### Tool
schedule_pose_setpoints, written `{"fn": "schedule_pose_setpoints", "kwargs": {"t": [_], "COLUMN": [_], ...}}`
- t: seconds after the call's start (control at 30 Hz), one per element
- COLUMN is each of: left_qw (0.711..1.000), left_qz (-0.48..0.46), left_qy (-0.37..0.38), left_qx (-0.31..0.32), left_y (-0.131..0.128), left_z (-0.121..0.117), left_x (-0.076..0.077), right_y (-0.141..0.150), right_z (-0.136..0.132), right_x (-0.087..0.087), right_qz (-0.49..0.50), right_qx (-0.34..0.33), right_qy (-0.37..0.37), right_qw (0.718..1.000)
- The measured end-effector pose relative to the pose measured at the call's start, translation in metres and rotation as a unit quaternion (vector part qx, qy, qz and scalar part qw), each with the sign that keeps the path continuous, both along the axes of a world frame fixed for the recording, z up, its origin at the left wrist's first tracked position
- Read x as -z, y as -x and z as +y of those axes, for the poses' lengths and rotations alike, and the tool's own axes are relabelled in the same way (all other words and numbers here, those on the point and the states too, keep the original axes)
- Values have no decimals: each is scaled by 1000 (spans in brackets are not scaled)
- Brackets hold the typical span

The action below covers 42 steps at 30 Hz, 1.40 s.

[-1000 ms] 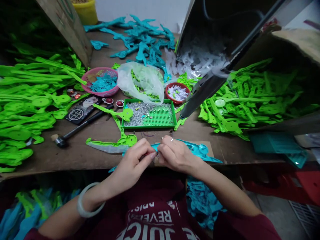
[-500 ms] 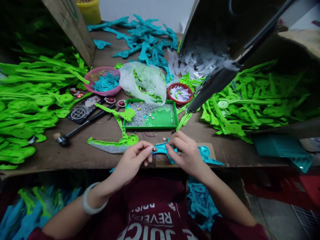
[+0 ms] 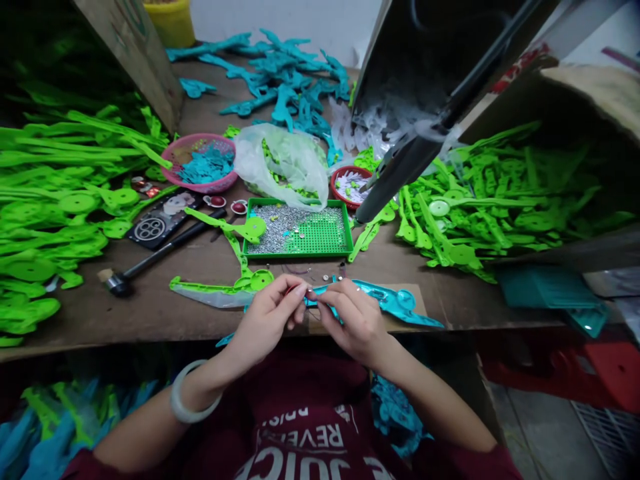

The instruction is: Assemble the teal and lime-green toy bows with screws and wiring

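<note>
My left hand [image 3: 280, 305] is closed in a pinch on a small part with thin wires, its exact kind too small to make out. Fingertips of my right hand [image 3: 353, 316] meet it at the same spot, pinched together; what they grip is hidden. Beneath both hands a blue plastic toy part [image 3: 395, 301] lies on the table edge, its left end partly covered. Left of it is a lime-green plastic part [image 3: 210, 287] with a translucent piece along it. Just beyond the hands stands a green tray [image 3: 300, 256] of small metal screws.
A black-headed hammer [image 3: 150, 257] lies at left. Lime-green parts are heaped at left [image 3: 45, 200] and right [image 3: 490, 193]. Behind the tray are a pink basket [image 3: 173, 175], a plastic bag [image 3: 250, 157] and a red bowl [image 3: 345, 199]. A dark tool [image 3: 400, 167] hangs at right.
My right hand has shifted left and its fingertips now meet those of my left hand. More of the blue part shows at right. The view has moved slightly.
</note>
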<state>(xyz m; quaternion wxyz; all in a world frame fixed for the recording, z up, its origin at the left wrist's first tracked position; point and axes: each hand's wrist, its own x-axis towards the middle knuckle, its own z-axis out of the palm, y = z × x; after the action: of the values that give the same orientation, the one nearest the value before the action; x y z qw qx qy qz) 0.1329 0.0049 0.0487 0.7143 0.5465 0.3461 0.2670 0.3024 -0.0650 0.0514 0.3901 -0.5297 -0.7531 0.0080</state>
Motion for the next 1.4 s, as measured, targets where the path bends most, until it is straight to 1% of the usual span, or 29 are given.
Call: {"fn": "schedule_pose_setpoints", "kwargs": {"t": [0.07, 0.13, 0.23, 0.33, 0.43, 0.6, 0.77, 0.83, 0.9, 1.0, 1.07, 1.17, 1.27, 1.4], "left_qw": [1000, 999, 997, 994, 992, 992, 992, 989, 980, 954, 939, 930, 928, 926], "left_qz": [-8, -4, 29, 52, 56, 57, 53, 58, 77, 111, 117, 101, 86, 80], "left_qy": [6, -10, -60, -87, -99, -105, -112, -135, -182, -277, -323, -352, -359, -365], "left_qx": [29, 48, 46, 47, 48, 27, 20, 10, -4, -22, -30, -43, -52, -45], "left_y": [2, 2, 2, 1, 2, 1, 2, 2, 2, 2, 2, 1, -2, -2], "left_z": [1, 2, 4, 4, 4, 1, -4, -7, -11, -16, -19, -22, -24, -27], "left_x": [-3, -8, -15, -19, -19, -16, -12, -11, -10, -10, -11, -12, -11, -7], "right_y": [-1, -2, -2, -2, -1, 6, 14, 16, 17, 16, 16, 17, 16, 8], "right_z": [0, 0, 1, 2, 2, 0, -1, -1, -1, -2, -4, -6, -6, -4], "right_x": [-2, -4, -7, -9, -9, -8, -9, -10, -10, -11, -11, -12, -10, -7], "right_qz": [18, 32, 36, 23, 9, 15, 21, 14, 6, -11, -20, -12, 26, 69], "right_qx": [-1, -5, -10, -11, -10, 12, 30, 41, 52, 52, 48, 51, 57, 103], "right_qy": [14, 27, 34, 36, 28, -9, -13, -11, -10, -8, -10, -15, -20, -18], "right_qw": [1000, 999, 999, 999, 1000, 1000, 999, 999, 999, 999, 999, 999, 998, 992]}}
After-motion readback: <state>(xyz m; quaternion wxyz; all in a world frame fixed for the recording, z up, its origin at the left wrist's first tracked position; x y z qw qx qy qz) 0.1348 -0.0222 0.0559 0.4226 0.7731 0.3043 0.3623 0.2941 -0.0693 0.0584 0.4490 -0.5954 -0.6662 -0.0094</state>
